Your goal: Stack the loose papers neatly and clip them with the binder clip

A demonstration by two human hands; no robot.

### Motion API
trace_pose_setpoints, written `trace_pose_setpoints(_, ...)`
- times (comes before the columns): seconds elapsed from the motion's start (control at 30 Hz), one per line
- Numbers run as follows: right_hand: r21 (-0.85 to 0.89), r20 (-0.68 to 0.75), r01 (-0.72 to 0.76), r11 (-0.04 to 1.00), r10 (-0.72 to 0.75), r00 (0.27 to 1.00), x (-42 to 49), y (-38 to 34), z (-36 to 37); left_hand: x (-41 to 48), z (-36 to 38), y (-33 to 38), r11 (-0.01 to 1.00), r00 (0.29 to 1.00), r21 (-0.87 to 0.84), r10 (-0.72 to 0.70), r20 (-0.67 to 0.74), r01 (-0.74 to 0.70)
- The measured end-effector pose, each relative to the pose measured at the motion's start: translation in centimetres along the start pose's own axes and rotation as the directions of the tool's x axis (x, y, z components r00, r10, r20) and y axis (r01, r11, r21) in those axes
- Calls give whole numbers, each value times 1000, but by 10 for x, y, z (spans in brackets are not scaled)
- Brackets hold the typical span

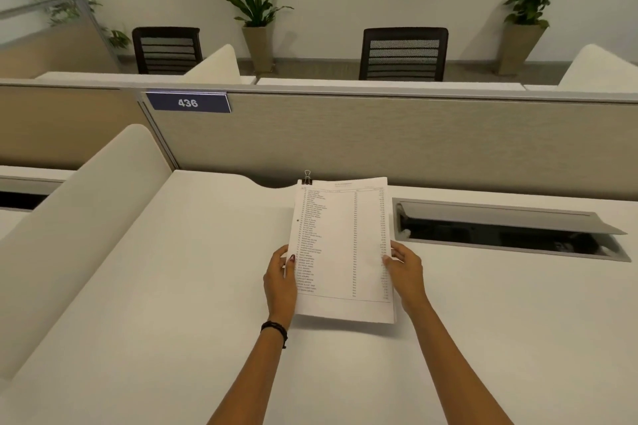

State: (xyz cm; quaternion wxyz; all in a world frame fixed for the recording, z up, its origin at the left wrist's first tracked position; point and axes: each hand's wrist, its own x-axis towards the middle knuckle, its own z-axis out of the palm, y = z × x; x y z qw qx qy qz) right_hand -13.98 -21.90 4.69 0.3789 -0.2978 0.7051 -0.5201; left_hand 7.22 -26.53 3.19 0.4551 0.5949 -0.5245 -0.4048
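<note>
Hidden or unreadable, for your check:
- Printed rows on the papers (341, 245): too small for you to read.
- Your left hand (280, 281): fingers tucked behind the sheets' left edge, only the thumb on top.
- Your right hand (404, 272): fingertips hidden at the right edge.
- Binder clip (306, 179): black body partly behind the top-left corner; how many sheets it bites cannot be told.
- Cable tray (511, 235): interior dark, contents indistinct.
- Both forearms: cut off by the bottom edge.

Bare forearms, black braided bracelet (276, 331) on left wrist, dark-painted thumbnail
</note>
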Motion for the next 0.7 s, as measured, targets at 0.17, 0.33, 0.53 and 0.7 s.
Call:
trace_pose_setpoints(0.17,-37,-84,-70,997,67,994,37,7,21,35,16,-15,995,999,102,17,-32,-14)
trace_pose_setpoints(0.33,-89,-162,-104,991,89,983,62,13,34,53,29,-32,985,997,168,45,-57,-35)
trace_pose_setpoints(0.53,-152,-196,-103,983,72,978,74,6,35,72,32,-36,944,1000,329,26,-10,-21)
trace_pose_setpoints(0.7,-264,-198,-82,961,30,980,77,-5,32,82,29,-26,869,998,490,51,48,-68)
